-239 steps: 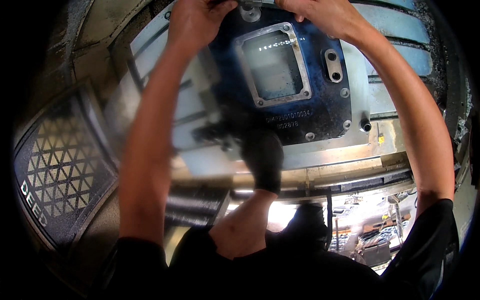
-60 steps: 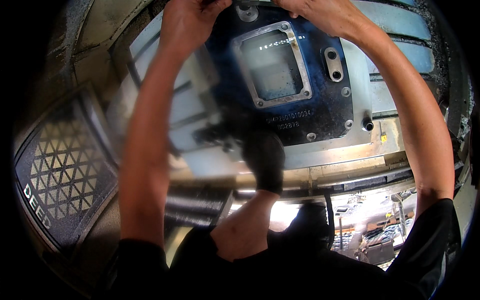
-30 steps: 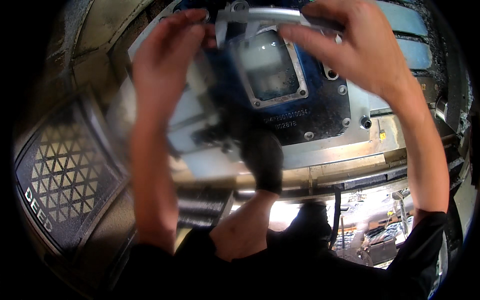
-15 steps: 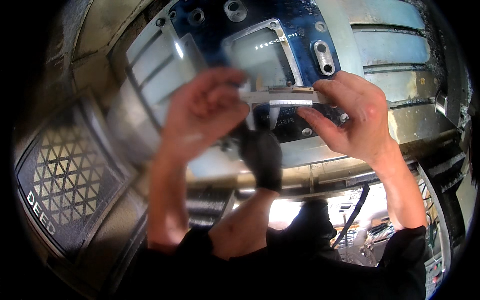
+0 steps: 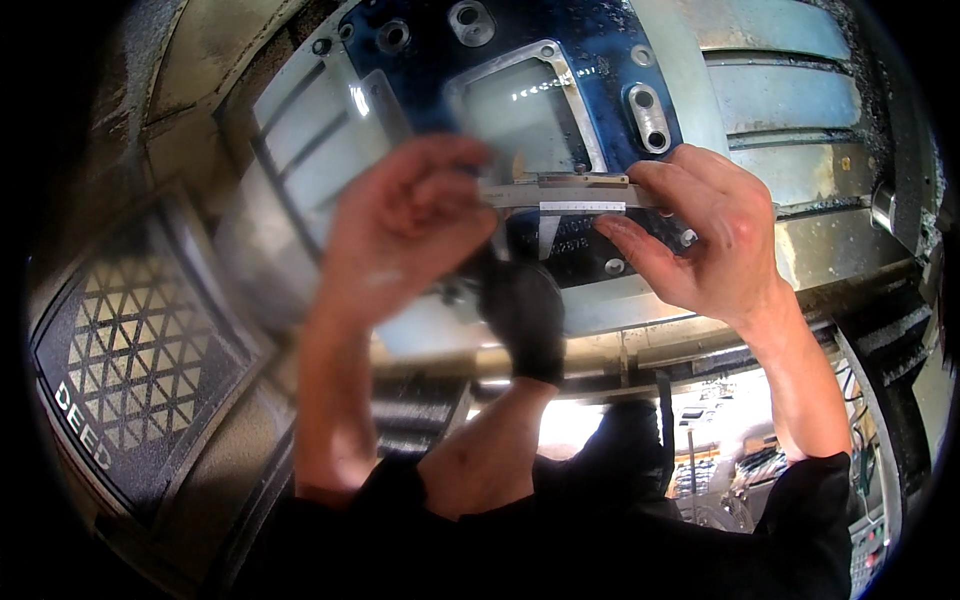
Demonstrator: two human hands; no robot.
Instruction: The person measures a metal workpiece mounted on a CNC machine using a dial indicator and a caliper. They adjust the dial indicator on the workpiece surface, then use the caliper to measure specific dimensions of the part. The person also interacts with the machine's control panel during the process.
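At far left stands a triangle-patterned panel [image 5: 135, 345]. My left hand [image 5: 410, 220] curls at the left end of a metal caliper [image 5: 583, 190]; blur hides whether it grips. The caliper lies crosswise over a dark plate [image 5: 622, 115], below its rectangular opening. My right hand [image 5: 715, 235] pinches the caliper's right end.

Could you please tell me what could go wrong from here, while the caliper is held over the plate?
First, the caliper could drop and scratch the dark blue plate if the right hand loosens its grip; the left hand is blurred, so I cannot tell whether it gives support. Second, the caliper's long jaws stand apart, so one might knock against the plate.
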